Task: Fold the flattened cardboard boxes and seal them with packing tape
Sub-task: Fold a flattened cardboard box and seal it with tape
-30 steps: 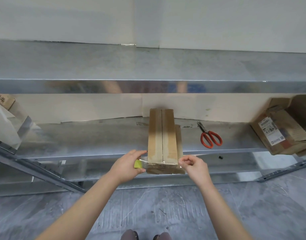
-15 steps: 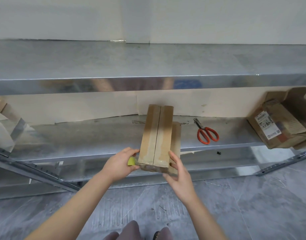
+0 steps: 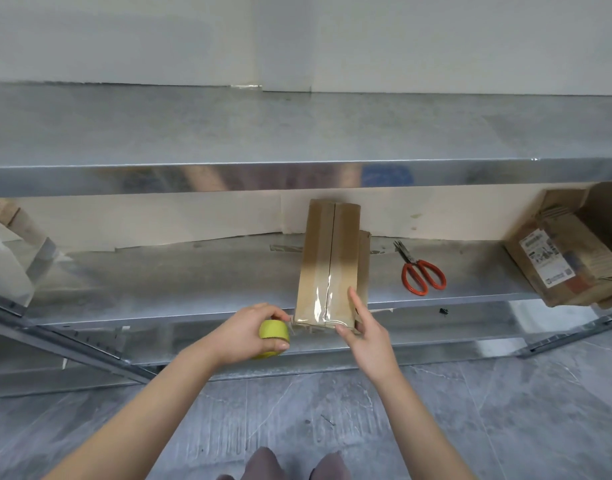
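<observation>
A narrow folded cardboard box [image 3: 329, 258] lies lengthwise on the metal shelf [image 3: 166, 282], its near end over the front edge. Clear tape shines along its centre seam near that end. My left hand [image 3: 249, 329] grips a yellow-green tape roll [image 3: 273, 336] just left of the box's near corner, with a strip of tape running to the box. My right hand [image 3: 365, 327] presses straight fingers against the box's near right edge and taped end.
Red-handled scissors [image 3: 423, 276] lie on the shelf right of the box. An opened carton with flattened cardboard and a label [image 3: 567, 258] sits at the far right. A white bag [image 3: 3, 265] hangs at the left. An upper shelf [image 3: 297, 133] overhangs.
The box's near end has swung slightly left then settled. My left hand pulled the tape roll down and out from the box corner. My right hand moved from pinching the tape to pressing the box's end.
</observation>
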`<state>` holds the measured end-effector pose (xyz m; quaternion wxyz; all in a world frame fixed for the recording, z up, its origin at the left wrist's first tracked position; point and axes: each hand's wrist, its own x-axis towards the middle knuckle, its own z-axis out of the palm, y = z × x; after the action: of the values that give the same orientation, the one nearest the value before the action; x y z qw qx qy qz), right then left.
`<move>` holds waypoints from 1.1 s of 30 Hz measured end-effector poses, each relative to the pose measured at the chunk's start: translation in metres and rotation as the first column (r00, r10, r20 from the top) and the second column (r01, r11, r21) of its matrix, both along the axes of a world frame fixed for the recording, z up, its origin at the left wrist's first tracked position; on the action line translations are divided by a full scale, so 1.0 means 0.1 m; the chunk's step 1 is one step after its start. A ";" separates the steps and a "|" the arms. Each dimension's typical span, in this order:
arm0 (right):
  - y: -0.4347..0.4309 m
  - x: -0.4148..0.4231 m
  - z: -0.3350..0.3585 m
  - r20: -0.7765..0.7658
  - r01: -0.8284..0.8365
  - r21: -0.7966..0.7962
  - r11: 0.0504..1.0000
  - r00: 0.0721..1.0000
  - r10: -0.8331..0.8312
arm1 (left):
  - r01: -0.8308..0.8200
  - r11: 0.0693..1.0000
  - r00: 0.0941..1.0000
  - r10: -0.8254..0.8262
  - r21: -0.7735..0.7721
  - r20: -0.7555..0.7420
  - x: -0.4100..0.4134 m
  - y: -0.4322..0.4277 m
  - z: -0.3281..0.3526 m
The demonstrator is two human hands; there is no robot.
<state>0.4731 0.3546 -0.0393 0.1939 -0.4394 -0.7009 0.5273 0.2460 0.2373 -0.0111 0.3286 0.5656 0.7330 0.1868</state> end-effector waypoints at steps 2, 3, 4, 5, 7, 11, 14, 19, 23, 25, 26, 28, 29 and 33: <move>0.05 -0.04 -0.01 0.003 0.003 -0.001 1.000 1.000 -0.003 | -0.011 1.000 1.000 0.011 0.019 -0.018 -0.04 0.05 0.01; 0.07 -0.05 0.00 0.009 0.000 0.001 1.000 1.000 0.000 | -0.016 0.999 0.999 0.017 0.037 -0.040 -0.06 0.08 0.00; 0.08 -0.06 0.00 0.013 -0.002 0.003 1.000 1.000 0.002 | -0.016 0.998 0.998 0.019 0.057 -0.065 -0.07 0.11 0.00; 0.09 -0.06 -0.01 0.012 -0.005 0.003 1.000 1.000 0.005 | -0.012 0.997 0.996 0.018 0.071 -0.085 -0.09 0.14 -0.01; 0.10 -0.05 -0.02 0.007 -0.011 -0.002 1.000 1.000 0.011 | 0.002 0.996 0.994 0.007 0.084 -0.114 -0.12 0.18 -0.02; 0.12 -0.04 -0.05 -0.006 -0.015 -0.023 1.000 1.000 0.015 | 0.045 0.998 0.990 -0.037 0.055 -0.138 -0.17 0.23 -0.08; 0.11 -0.05 -0.05 -0.023 0.002 -0.043 0.999 1.000 -0.003 | 0.048 0.999 0.988 -0.045 0.021 -0.150 -0.24 0.28 -0.10; 0.10 -0.08 -0.05 -0.020 0.020 -0.053 0.998 1.000 -0.021 | 0.061 0.998 0.980 -0.066 -0.031 -0.188 -0.31 0.37 -0.12; 0.09 -0.10 -0.01 0.010 0.002 -0.035 0.999 1.000 -0.002 | 0.059 0.996 0.969 -0.074 -0.068 -0.237 -0.32 0.35 -0.19; 0.09 -0.10 -0.01 0.019 -0.002 -0.026 1.000 1.000 0.002 | 0.062 0.997 0.957 -0.073 -0.050 -0.281 -0.31 0.32 -0.17; 0.10 -0.09 -0.01 0.023 -0.001 -0.023 1.000 1.000 0.002 | 0.056 0.998 0.962 -0.061 -0.026 -0.265 -0.31 0.29 -0.16; 0.10 -0.09 0.00 0.027 -0.003 -0.020 1.000 1.000 0.004 | 0.035 0.999 0.989 -0.029 0.037 -0.147 -0.32 0.21 -0.13; 0.10 -0.09 0.01 0.036 -0.008 -0.010 1.000 0.999 0.009 | 0.018 0.998 0.997 -0.013 0.061 -0.077 -0.33 0.17 -0.11; 0.07 -0.12 0.07 0.128 -0.030 0.037 0.999 0.991 0.025 | -0.051 0.999 0.996 0.050 -0.009 -0.068 -0.32 0.14 -0.06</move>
<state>0.4614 0.3616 -0.0325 0.1500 -0.4587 -0.7280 0.4869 0.2139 0.2511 -0.0169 0.3017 0.5510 0.7589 0.1717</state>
